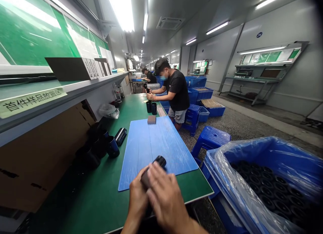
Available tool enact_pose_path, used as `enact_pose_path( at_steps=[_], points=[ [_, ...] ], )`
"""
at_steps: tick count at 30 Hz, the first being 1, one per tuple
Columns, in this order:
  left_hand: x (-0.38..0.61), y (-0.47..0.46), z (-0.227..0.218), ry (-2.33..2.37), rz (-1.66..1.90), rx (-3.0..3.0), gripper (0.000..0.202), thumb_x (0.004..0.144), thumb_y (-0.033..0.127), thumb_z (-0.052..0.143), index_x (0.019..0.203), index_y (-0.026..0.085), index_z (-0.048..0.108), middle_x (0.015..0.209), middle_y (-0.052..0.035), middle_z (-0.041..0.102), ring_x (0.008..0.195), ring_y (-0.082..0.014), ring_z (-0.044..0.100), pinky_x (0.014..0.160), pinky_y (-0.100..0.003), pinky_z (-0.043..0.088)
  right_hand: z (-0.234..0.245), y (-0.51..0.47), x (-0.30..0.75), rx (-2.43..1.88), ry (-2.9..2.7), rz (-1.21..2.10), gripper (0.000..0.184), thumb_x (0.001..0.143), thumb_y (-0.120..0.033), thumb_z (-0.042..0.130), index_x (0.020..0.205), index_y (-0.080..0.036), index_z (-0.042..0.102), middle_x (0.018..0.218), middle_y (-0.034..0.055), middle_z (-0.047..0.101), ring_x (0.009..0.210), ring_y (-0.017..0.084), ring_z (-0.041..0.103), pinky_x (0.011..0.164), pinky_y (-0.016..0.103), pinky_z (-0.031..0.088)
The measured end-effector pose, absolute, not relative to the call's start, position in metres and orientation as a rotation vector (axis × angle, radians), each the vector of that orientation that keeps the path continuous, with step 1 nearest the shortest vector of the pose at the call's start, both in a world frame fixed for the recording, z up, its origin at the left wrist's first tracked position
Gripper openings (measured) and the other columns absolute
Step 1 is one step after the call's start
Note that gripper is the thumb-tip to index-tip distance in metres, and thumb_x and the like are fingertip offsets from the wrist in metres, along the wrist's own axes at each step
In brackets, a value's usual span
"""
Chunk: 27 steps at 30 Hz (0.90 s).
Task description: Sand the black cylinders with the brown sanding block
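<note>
My left hand (137, 197) is wrapped round a black cylindrical part (154, 167) held over the near edge of a blue mat (156, 143). My right hand (165, 197) lies over the same part from the right, its fingers smeared by motion. Only the far rim of the part shows beyond my fingers. Several similar black cylinders (106, 144) lie in a cluster on the green bench (101, 200) to the left, one of them (120, 136) on its side.
A blue bin (285, 156) lined with clear plastic and filled with black cylinders stands at the right. Blue stools (210, 139) sit in the aisle. A person in a black shirt (175, 92) works further along the bench. Cardboard (37, 160) leans at the left.
</note>
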<state>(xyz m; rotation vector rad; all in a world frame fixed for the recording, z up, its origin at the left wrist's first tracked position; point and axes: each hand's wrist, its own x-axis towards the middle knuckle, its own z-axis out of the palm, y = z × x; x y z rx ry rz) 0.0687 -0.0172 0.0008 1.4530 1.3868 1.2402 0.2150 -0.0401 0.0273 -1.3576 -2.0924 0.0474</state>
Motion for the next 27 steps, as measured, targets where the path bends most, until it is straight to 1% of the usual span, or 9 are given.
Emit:
enact_pose_path(
  at_steps=[4, 8, 12, 16, 19, 23, 24, 26, 27],
  points=[
    [0.069, -0.018, 0.003, 1.470, 1.219, 1.449, 0.053, 0.065, 0.036, 0.081, 0.113, 0.015, 0.072, 0.106, -0.0106, 0.078, 0.101, -0.0327, 0.073, 0.093, -0.040, 0.058, 0.030, -0.039, 0.215, -1.480, -1.996, 0.065, 0.049, 0.102, -0.021, 0.038, 0.152, -0.020, 0.042, 0.156, 0.0096, 0.043, 0.146, 0.026, 0.039, 0.106, 0.050, 0.045],
    [0.071, -0.021, 0.004, 1.377, 1.206, 1.468, 0.046, 0.074, 0.040, 0.073, 0.113, 0.015, 0.073, 0.107, -0.0117, 0.078, 0.097, -0.0317, 0.074, 0.086, -0.038, 0.060, 0.034, -0.037, 0.217, -1.319, -2.147, 0.093, 0.053, 0.101, -0.026, 0.043, 0.153, -0.022, 0.038, 0.158, 0.0080, 0.038, 0.147, 0.027, 0.036, 0.106, 0.051, 0.045],
    [0.071, -0.021, 0.002, 1.472, 1.222, 1.470, 0.052, 0.063, 0.037, 0.082, 0.110, 0.015, 0.073, 0.102, -0.0101, 0.079, 0.095, -0.0323, 0.074, 0.086, -0.039, 0.060, 0.036, -0.033, 0.218, -1.530, -1.991, 0.136, 0.048, 0.102, -0.024, 0.039, 0.150, -0.023, 0.045, 0.155, 0.0086, 0.044, 0.145, 0.027, 0.041, 0.108, 0.054, 0.042],
    [0.071, -0.021, 0.001, 1.367, 1.211, 1.466, 0.041, 0.074, 0.041, 0.073, 0.107, 0.016, 0.074, 0.097, -0.0096, 0.079, 0.087, -0.0299, 0.075, 0.074, -0.034, 0.061, 0.035, -0.033, 0.220, -1.288, -2.146, 0.086, 0.053, 0.101, -0.028, 0.043, 0.154, -0.024, 0.039, 0.157, 0.0076, 0.040, 0.147, 0.027, 0.037, 0.106, 0.050, 0.045],
    [0.071, -0.020, 0.001, 1.463, 1.223, 1.507, 0.051, 0.064, 0.036, 0.081, 0.110, 0.017, 0.073, 0.103, -0.0090, 0.079, 0.094, -0.0306, 0.074, 0.086, -0.037, 0.059, 0.032, -0.036, 0.219, -1.476, -1.974, 0.076, 0.048, 0.101, -0.024, 0.040, 0.149, -0.024, 0.047, 0.151, 0.0089, 0.049, 0.142, 0.027, 0.045, 0.104, 0.050, 0.046],
    [0.070, -0.019, 0.000, 1.376, 1.183, 1.496, 0.044, 0.075, 0.039, 0.072, 0.112, 0.016, 0.072, 0.108, -0.0112, 0.078, 0.096, -0.0303, 0.073, 0.086, -0.037, 0.059, 0.025, -0.034, 0.218, -1.236, -2.137, 0.118, 0.056, 0.099, -0.028, 0.046, 0.154, -0.024, 0.037, 0.157, 0.0086, 0.040, 0.147, 0.028, 0.036, 0.108, 0.051, 0.043],
    [0.070, -0.019, 0.000, 1.378, 1.173, 1.498, 0.045, 0.074, 0.039, 0.073, 0.113, 0.016, 0.071, 0.109, -0.0113, 0.077, 0.098, -0.0305, 0.073, 0.088, -0.037, 0.058, 0.024, -0.028, 0.224, -1.218, -2.118, 0.155, 0.055, 0.099, -0.027, 0.047, 0.153, -0.024, 0.039, 0.156, 0.0082, 0.042, 0.147, 0.027, 0.037, 0.108, 0.051, 0.043],
    [0.071, -0.018, 0.000, 1.443, 1.171, 1.498, 0.050, 0.069, 0.037, 0.078, 0.114, 0.016, 0.071, 0.109, -0.0105, 0.077, 0.101, -0.0314, 0.072, 0.093, -0.039, 0.056, 0.025, -0.008, 0.247, -1.412, -1.821, 0.249, 0.044, 0.098, -0.027, 0.049, 0.141, -0.028, 0.056, 0.148, 0.0051, 0.053, 0.141, 0.027, 0.046, 0.112, 0.055, 0.038],
    [0.072, -0.018, 0.001, 1.474, 1.168, 1.500, 0.053, 0.066, 0.035, 0.080, 0.114, 0.016, 0.070, 0.108, -0.0098, 0.077, 0.102, -0.0316, 0.072, 0.094, -0.040, 0.055, 0.027, 0.003, 0.264, -1.460, -1.740, 0.255, 0.040, 0.098, -0.031, 0.050, 0.137, -0.027, 0.061, 0.145, 0.0063, 0.057, 0.139, 0.029, 0.048, 0.113, 0.058, 0.036]
  ],
)
